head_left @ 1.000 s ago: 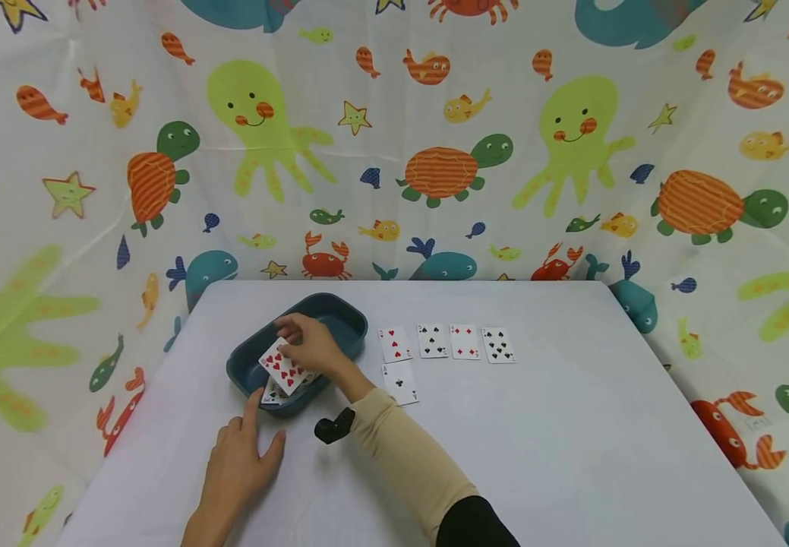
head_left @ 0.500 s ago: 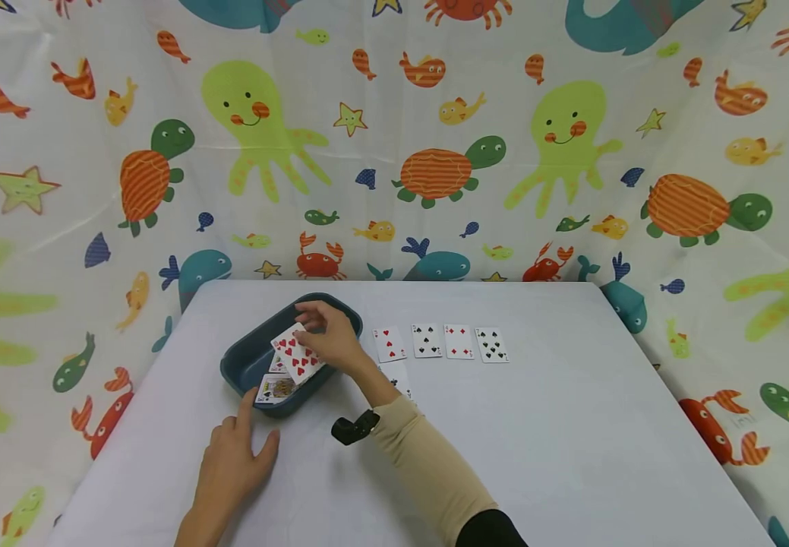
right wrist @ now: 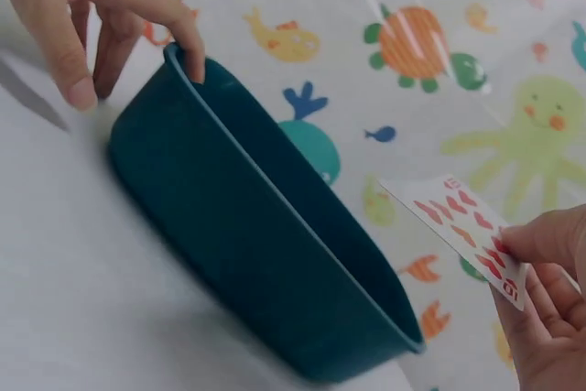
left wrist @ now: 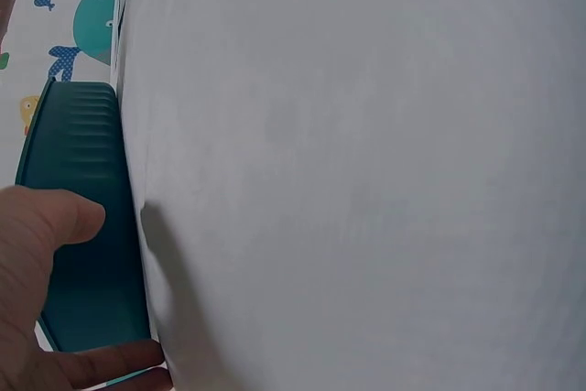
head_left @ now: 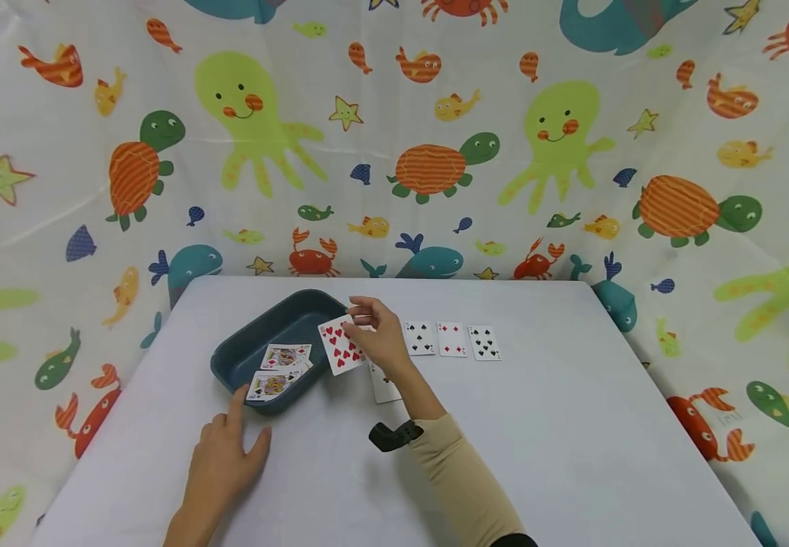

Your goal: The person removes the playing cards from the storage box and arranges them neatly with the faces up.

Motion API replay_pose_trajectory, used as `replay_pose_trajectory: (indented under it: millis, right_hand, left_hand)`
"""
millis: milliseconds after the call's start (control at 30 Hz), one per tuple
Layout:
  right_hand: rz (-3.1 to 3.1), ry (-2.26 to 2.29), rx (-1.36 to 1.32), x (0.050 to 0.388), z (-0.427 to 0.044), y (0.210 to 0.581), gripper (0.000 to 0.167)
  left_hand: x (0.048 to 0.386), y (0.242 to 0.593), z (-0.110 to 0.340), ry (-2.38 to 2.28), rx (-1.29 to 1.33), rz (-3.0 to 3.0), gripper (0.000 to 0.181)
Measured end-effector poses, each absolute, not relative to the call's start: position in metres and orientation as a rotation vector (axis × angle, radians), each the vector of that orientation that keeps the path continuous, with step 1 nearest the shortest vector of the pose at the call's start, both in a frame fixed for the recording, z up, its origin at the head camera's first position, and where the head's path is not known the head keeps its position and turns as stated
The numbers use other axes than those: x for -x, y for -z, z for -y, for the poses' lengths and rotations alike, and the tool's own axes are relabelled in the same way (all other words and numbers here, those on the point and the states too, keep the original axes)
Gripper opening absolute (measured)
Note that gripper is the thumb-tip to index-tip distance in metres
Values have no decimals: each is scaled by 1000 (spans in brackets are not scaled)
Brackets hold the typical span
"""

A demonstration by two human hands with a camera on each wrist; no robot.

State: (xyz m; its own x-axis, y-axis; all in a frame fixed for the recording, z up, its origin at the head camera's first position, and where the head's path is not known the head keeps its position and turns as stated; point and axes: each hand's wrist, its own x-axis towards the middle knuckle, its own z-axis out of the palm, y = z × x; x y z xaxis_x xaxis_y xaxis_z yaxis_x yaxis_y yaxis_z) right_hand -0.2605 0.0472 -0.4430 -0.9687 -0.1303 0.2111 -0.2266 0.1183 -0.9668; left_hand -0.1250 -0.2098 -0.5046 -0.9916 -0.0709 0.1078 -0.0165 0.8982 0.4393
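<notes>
My right hand (head_left: 382,334) pinches a playing card (head_left: 341,346), a ten of hearts by its look, between thumb and fingers. The card is held tilted just past the right side of a dark teal plastic tub (head_left: 230,351). In the right wrist view the card (right wrist: 467,231) is apart from the tub wall (right wrist: 229,217). My left hand (head_left: 219,460) rests its index finger over the tub's near left rim, its other fingers loose. Face cards lie face up in the tub: a diamond one (head_left: 286,355) and a spade one (head_left: 267,386).
Face-up cards form a row on the white table (head_left: 538,441): a spade card (head_left: 419,338), a diamond card (head_left: 452,339) and another spade card (head_left: 484,343). My right hand mostly hides the row's left end. A club card (head_left: 383,385) lies in front. Behind hangs a sea-animal curtain (head_left: 367,83).
My right hand has carried the heart card from over the tub to the right, past its rim, uncovering the face cards inside. My left hand has stayed at the rim.
</notes>
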Motion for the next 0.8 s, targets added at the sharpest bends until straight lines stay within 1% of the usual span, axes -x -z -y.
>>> replay_pose_trajectory:
  millis: [333,800]
  right_hand:
    - [2217,-2006,-92,248,-100,459,44]
    - [2181,-1931,169,229,-147,494,47]
  left_hand:
    - [125,505,211,669,-62,2924,81]
    - [125,510,210,664,-58,2900,80]
